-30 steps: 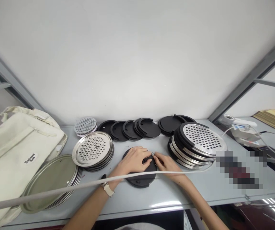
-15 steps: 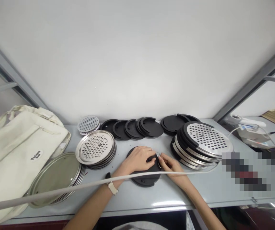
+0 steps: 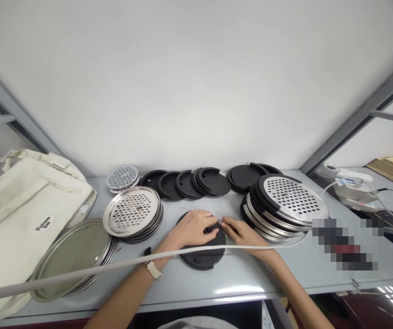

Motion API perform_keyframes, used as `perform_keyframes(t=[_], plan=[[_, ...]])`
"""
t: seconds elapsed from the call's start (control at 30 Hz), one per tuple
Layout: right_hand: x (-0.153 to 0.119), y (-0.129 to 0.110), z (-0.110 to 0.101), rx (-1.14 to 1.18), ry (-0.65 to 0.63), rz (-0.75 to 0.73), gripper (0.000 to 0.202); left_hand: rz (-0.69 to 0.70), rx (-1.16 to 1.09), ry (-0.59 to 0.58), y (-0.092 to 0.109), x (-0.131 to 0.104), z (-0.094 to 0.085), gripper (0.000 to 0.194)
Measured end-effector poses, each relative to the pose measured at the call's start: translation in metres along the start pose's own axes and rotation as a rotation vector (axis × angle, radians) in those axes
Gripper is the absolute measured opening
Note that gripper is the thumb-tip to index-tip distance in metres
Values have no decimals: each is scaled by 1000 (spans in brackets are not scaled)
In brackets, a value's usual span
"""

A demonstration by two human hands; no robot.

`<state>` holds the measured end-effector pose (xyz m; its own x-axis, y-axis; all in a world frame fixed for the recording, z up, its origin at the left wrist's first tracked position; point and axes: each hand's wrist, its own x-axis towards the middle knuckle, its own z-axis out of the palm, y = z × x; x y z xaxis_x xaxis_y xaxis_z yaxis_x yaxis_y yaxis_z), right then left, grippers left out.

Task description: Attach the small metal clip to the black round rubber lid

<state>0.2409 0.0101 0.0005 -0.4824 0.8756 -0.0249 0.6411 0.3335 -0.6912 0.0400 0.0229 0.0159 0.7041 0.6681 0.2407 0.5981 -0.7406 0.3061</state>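
Observation:
A round black disc (image 3: pixel 203 258) lies on the grey table in front of me. My left hand (image 3: pixel 196 227) is laid over its upper part, fingers curled over the far side and thumb bent inward, gripping it. At the disc's right edge, my right hand (image 3: pixel 238 232) pinches a small metal ring (image 3: pixel 225 232) between thumb and fingertips. Part of the ring is hidden by the fingers, and the left hand covers much of the disc. Just right of my right hand stands a tall stack of metal and black discs with a perforated metal plate (image 3: pixel 295 198) on top.
A white cable (image 3: pixel 131 264) crosses in front of both forearms. Perforated metal plates (image 3: pixel 133 211), green-grey round plates (image 3: pixel 69 258) and a cream bag (image 3: pixel 21 219) stand left. Black rimmed discs (image 3: pixel 213 182) line the wall. A white device (image 3: pixel 349 183) sits at right.
The right hand has shifted slightly up and left against the disc's edge, still pinching the ring. The left hand stays on the disc. The whole view has moved a little.

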Motion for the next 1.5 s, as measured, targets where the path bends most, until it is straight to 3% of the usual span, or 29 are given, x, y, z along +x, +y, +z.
perform_keyframes(t=[0.37,0.6,1.0,1.33,1.5], plan=[[4,-5,4,-130,6,27,24,-48,11,23,-1,1,3,16],[0,-5,4,-41,13,0,8,-39,-15,18,-3,2,4,15],[14,6,2,-10,101,-83,25,-38,1,30,-5,2,6,19],[22,5,3,6,66,-128,29,-24,-6,42,-5,3,8,18],[17,7,12,14,186,-95,28,-9,2,51,-6,2,8,13]])
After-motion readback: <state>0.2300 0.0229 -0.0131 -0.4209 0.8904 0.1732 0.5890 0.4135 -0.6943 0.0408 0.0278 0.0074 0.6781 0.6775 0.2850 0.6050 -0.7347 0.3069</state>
